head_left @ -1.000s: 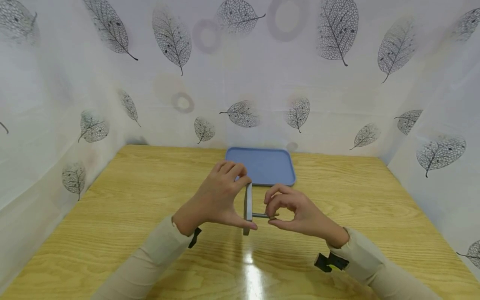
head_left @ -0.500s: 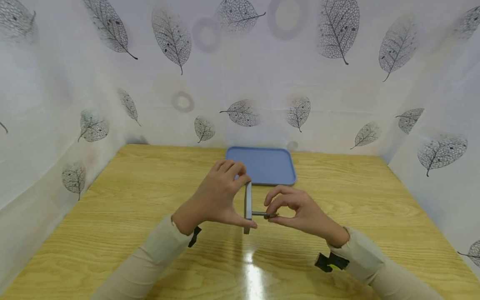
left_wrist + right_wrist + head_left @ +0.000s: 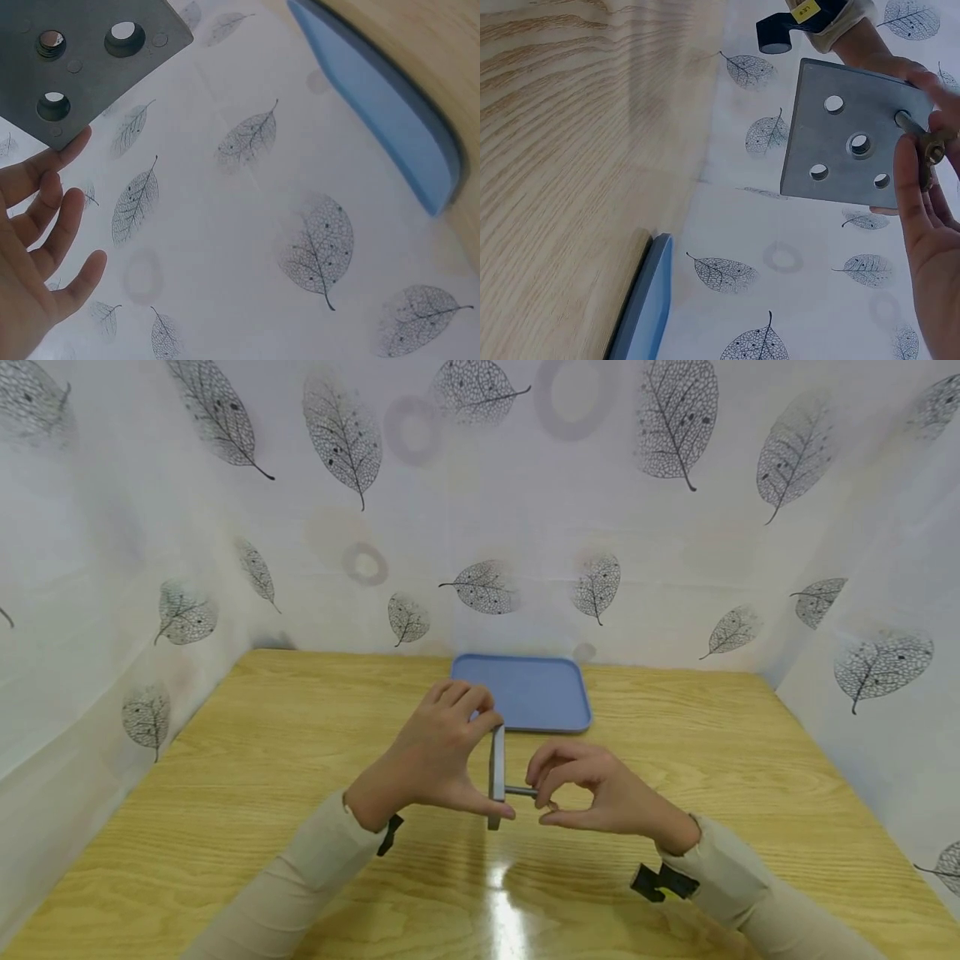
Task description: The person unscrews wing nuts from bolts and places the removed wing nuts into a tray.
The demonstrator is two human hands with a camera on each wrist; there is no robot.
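Note:
Above the table, my left hand (image 3: 442,752) grips a square grey metal plate (image 3: 497,768) by its edges, thumb below and fingers at the top. Several round holes run through the plate (image 3: 810,127), one of them threaded. From a hole near one edge a steel wing screw (image 3: 520,791) sticks out to the right. Its brass-coloured winged head (image 3: 932,150) is pinched between the thumb and fingers of my right hand (image 3: 618,785), which partly hide it. In the left wrist view the plate (image 3: 86,90) shows its other face.
A blue tray (image 3: 525,693) lies on the wooden table (image 3: 315,718) behind the hands. White cloth (image 3: 480,510) printed with leaves hangs at the back and both sides. Dark wrist mounts (image 3: 663,882) sit under the sleeves.
My right fingers have shifted around the wing screw's head and sit slightly lower, their curl changed. The left hand and plate hold nearly the same position.

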